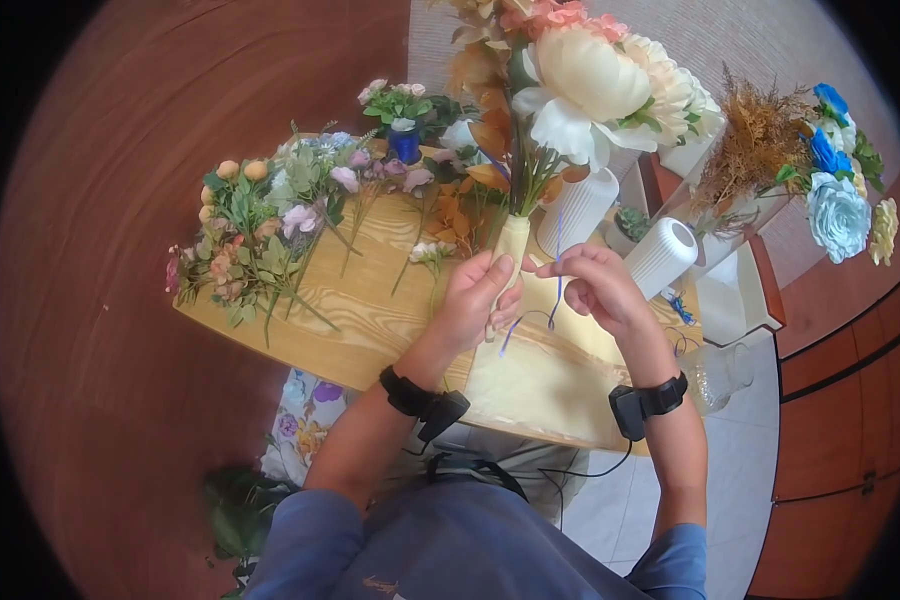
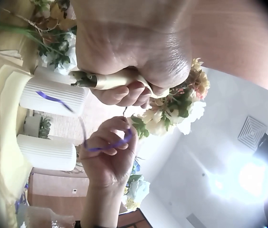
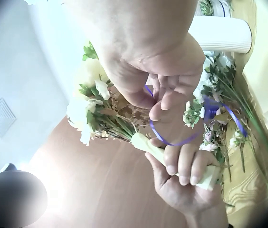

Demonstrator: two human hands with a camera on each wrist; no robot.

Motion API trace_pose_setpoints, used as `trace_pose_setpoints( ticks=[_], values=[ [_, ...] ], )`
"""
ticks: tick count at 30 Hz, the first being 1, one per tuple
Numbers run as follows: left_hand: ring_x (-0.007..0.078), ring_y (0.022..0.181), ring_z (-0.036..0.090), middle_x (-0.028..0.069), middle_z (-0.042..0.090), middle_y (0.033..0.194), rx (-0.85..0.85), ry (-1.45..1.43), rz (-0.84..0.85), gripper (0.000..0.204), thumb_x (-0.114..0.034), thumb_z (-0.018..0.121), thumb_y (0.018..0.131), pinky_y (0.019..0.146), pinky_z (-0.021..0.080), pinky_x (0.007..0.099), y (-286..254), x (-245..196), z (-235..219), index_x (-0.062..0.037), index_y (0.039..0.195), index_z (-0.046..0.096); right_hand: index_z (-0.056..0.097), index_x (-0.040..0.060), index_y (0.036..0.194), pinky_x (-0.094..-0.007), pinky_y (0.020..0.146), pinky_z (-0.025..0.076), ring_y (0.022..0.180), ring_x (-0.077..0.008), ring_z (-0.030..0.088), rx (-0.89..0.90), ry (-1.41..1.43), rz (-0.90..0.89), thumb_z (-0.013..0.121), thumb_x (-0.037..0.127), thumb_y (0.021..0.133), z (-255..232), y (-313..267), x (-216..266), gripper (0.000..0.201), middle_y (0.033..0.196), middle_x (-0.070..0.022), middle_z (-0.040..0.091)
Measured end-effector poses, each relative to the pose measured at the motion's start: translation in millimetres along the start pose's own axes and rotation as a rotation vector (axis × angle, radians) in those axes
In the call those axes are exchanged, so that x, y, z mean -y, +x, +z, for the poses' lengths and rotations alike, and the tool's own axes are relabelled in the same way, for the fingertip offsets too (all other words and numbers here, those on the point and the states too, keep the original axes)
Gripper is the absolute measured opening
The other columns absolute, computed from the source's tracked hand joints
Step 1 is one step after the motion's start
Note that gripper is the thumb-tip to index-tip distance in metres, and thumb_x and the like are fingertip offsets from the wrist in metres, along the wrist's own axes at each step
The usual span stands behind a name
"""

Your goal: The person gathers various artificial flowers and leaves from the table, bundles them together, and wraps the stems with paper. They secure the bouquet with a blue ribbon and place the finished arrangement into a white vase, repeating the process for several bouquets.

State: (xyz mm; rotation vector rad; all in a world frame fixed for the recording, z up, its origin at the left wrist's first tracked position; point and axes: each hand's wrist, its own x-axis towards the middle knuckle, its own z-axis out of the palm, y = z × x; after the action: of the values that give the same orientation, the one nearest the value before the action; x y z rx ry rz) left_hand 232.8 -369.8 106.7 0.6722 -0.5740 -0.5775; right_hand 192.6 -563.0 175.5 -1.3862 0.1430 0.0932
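Note:
My left hand point(image 1: 473, 303) grips the bouquet's stems, which are bound in pale yellow paper point(image 1: 513, 238). Above the wrap spreads the artificial bouquet point(image 1: 592, 85), with large cream blooms, coral flowers and brown leaves. Close to the wrap's right side, my right hand point(image 1: 608, 285) pinches a thin purple ribbon point(image 3: 174, 143) between thumb and finger. The ribbon's loose length curls in the air below the fingers, also seen in the left wrist view. Cut stem ends point(image 2: 83, 79) stick out of the wrap under the left hand.
Loose flower stems point(image 1: 260, 230) cover the wooden table's point(image 1: 370, 345) left side. Pale paper sheets point(image 1: 530, 385) lie at the front. Two white ribbed vases point(image 1: 662, 258) and a small succulent stand at right, near blue flowers point(image 1: 838, 215). A blue ribbon spool point(image 1: 404, 146) sits at the back.

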Motion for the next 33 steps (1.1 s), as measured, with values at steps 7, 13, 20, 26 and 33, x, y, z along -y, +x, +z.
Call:
trace_pose_setpoints(
  ticks=[7, 13, 20, 26, 33],
  values=[
    [0.006, 0.045, 0.038, -0.0005, 0.043, 0.064, 0.037, 0.032, -0.043, 0.031, -0.029, 0.039, 0.102, 0.043, 0.032, 0.0194, -2.0, 3.0, 5.1, -0.0012, 0.11, 0.051, 0.058, -0.0002, 0.088, -0.0193, 0.04, 0.042, 0.047, -0.0071, 0.053, 0.056, -0.087, 0.049, 0.061, 0.007, 0.083, 2.3, 4.0, -7.2, 0.01, 0.078, -0.0095, 0.066],
    [0.0057, 0.045, 0.038, -0.0012, 0.042, 0.062, 0.064, 0.027, -0.077, 0.03, -0.029, 0.04, 0.102, 0.043, 0.032, 0.0195, -2.2, 10.4, 5.8, -0.0018, 0.106, 0.051, 0.061, -0.0021, 0.087, -0.0197, 0.04, 0.039, 0.048, -0.0067, 0.053, 0.102, -0.186, 0.04, 0.061, 0.009, 0.084, 5.8, 3.3, -0.5, 0.011, 0.07, -0.0054, 0.062],
    [0.0052, 0.045, 0.037, -0.0019, 0.042, 0.061, 0.103, 0.043, -0.117, 0.027, -0.027, 0.04, 0.102, 0.043, 0.032, 0.0198, -2.1, 11.2, 8.3, -0.0026, 0.101, 0.052, 0.063, -0.0035, 0.085, -0.0184, 0.042, 0.038, 0.049, -0.0053, 0.05, 0.211, -0.282, -0.031, 0.062, 0.009, 0.083, 2.7, 10.8, 0.1, 0.013, 0.067, -0.0035, 0.059],
    [0.0049, 0.045, 0.037, -0.0023, 0.041, 0.061, 0.115, 0.052, -0.138, 0.027, -0.027, 0.04, 0.102, 0.043, 0.032, 0.0195, -2.8, 12.7, 7.5, -0.0029, 0.1, 0.052, 0.064, -0.0031, 0.089, -0.018, 0.043, 0.038, 0.05, -0.0051, 0.051, 0.203, -0.203, -0.005, 0.064, 0.01, 0.084, 5.8, 7.8, 1.3, 0.015, 0.067, -0.0028, 0.059],
    [0.0047, 0.044, 0.036, -0.0027, 0.042, 0.061, 0.149, 0.056, -0.144, 0.029, -0.027, 0.04, 0.102, 0.042, 0.031, 0.0194, -3.4, 15.4, 10.0, -0.0022, 0.1, 0.054, 0.065, -0.0021, 0.093, -0.0179, 0.044, 0.038, 0.051, -0.0053, 0.051, 0.236, -0.229, -0.008, 0.066, 0.013, 0.085, -0.6, 11.8, -7.9, 0.017, 0.066, -0.0017, 0.06]
  ],
)
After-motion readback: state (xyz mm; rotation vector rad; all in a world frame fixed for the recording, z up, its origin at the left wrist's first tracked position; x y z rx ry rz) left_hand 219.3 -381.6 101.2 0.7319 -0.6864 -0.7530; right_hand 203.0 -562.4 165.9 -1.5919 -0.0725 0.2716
